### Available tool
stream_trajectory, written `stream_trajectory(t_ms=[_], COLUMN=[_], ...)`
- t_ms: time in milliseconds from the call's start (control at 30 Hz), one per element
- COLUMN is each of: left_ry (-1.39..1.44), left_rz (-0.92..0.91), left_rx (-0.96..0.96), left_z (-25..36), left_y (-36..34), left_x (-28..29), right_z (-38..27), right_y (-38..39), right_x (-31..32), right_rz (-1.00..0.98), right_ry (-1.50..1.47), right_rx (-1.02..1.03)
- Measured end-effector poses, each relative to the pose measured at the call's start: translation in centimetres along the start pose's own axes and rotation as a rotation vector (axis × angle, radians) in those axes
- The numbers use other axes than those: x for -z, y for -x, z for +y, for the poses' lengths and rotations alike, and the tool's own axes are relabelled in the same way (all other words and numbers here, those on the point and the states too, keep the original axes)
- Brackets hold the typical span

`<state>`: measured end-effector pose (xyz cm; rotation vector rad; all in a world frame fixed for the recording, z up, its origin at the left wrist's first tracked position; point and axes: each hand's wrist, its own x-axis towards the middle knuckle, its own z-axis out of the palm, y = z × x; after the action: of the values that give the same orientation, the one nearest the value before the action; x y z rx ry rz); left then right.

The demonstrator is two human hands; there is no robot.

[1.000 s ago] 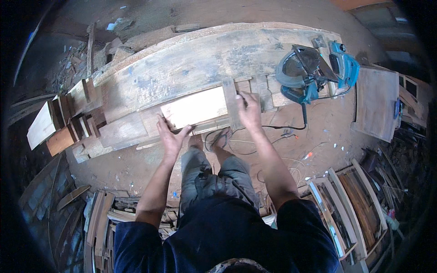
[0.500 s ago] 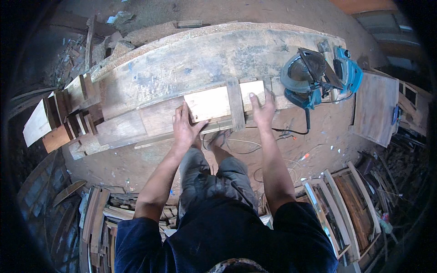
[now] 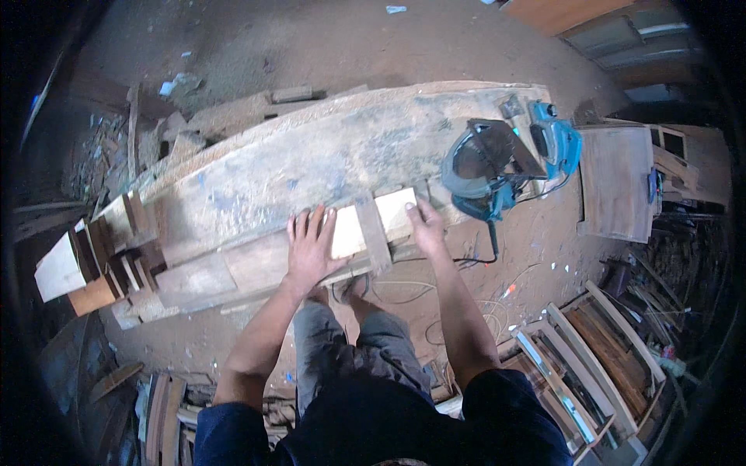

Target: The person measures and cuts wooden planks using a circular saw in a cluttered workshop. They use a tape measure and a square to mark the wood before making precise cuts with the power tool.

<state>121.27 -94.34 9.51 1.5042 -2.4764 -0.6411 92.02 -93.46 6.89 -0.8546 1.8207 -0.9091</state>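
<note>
A pale wooden board (image 3: 348,234) lies along the near edge of a long, worn workbench (image 3: 256,167). A narrow grey-brown wooden strip (image 3: 374,239) crosses over it. My left hand (image 3: 309,250) rests flat on the wood at the board's left end, its fingers stretched out and slightly apart. At the right end, my right hand (image 3: 429,231) grips the board, thumb on its top face; the other fingers are partly hidden. To the left, darker flat boards (image 3: 260,260) continue the row.
A blue circular saw (image 3: 475,175) and another blue power tool (image 3: 556,141) sit at the bench's right end, with a cable (image 3: 493,241) hanging down. Wood offcuts (image 3: 116,256) crowd the left end. Stacked timber (image 3: 602,353) lies behind me on the right.
My left hand has gone from holding the board's near edge to lying flat across the wood. My right hand stays at the board's right end. The bench appears lower in the view.
</note>
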Motion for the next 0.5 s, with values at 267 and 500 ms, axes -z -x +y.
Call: stream_trajectory(t_ms=[267,500], left_ry=[-0.003,0.010], left_rz=[0.042,-0.017], left_rx=[-0.026,-0.038], left_z=[-0.5,-0.3], left_y=[-0.4,-0.7], left_x=[-0.2,0.4], right_z=[-7.0,-9.0], right_y=[-0.3,-3.3], right_x=[1.5,2.1], right_rz=[-0.353,-0.701], right_ry=[0.759,1.338], right_rx=[0.501,0.815])
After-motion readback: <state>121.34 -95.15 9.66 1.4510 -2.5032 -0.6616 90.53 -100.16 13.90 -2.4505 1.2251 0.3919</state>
